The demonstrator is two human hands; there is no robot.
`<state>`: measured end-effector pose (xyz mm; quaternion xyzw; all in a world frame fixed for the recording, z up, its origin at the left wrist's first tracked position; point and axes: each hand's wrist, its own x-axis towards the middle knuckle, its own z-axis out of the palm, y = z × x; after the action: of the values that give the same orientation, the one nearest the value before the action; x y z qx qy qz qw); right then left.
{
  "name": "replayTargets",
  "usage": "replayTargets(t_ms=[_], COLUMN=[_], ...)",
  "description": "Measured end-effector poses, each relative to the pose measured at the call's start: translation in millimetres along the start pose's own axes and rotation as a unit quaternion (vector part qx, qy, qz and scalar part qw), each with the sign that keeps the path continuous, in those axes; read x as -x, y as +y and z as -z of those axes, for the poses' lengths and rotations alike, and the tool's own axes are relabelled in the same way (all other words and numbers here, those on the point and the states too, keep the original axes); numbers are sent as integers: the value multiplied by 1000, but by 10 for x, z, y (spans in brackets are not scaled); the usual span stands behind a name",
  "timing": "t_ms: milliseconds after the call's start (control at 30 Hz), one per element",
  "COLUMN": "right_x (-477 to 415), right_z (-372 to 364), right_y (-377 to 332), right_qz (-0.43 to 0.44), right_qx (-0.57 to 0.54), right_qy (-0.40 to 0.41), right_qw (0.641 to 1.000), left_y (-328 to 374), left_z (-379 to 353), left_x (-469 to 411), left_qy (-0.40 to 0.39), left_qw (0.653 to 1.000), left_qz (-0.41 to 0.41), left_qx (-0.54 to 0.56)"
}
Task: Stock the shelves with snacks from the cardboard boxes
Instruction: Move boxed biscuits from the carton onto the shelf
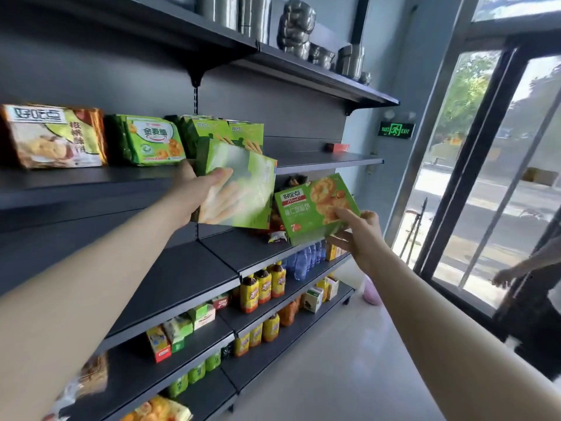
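Left hand (pixel 194 194) grips blurred green box (pixel 246 189), tilted, at shelf (pixel 328 161) edge beside green packs (pixel 148 141). Right hand (pixel 362 235) pinches cookie box (pixel 312 208) lower down, long axis rising rightward, print facing camera.

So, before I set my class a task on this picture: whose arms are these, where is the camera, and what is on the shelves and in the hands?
There is no machine here. A person wears one camera on the head, so you look along their own two arms. The left hand grips a blurred green box in front of the shelf with the biscuit packs. The right hand pinches a second green box in its fingers. Further down stand drink bottles, and metal pots stand on top.
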<state>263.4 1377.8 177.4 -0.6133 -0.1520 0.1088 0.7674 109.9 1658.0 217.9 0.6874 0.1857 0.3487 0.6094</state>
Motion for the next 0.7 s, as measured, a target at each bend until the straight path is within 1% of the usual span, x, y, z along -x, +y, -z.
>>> replayTargets(t_ms=[133, 233, 300, 367, 433, 533, 567, 700], right_x=[-893, -1614, -2038, -2462, -2912, -3567, -3777, -4643], right_z=[481, 779, 923, 1021, 1075, 1054, 1032, 886], right_y=[-63, -87, -93, -84, -79, -116, -138, -252], right_qz=[-28, -38, -51, -60, -58, -47, -36, 0], right_qx=[4, 24, 12, -6, -15, -22, -27, -66], right_qy=[-55, -80, -78, -71, -73, -82, -88, -100], right_qw=[998, 996, 996, 996, 996, 995, 995, 993], left_y=[-560, -513, -398, -320, -340, -382, -383, -305], left_z=[-518, -970, -1302, -1648, -1923, -2161, -2215, -2400], left_x=[-988, -1218, -1240, -1350, -1609, -2089, -2249, -3046], left_qy=[1, 31, 38, 45, 67, 92, 98, 80], left_qw=[1000, 998, 997, 996, 997, 993, 991, 990], left_qz=[14, 23, 20, 39, 18, -49, -58, -77], left_qx=[11, 42, 59, 59, 21, -54, -72, -86])
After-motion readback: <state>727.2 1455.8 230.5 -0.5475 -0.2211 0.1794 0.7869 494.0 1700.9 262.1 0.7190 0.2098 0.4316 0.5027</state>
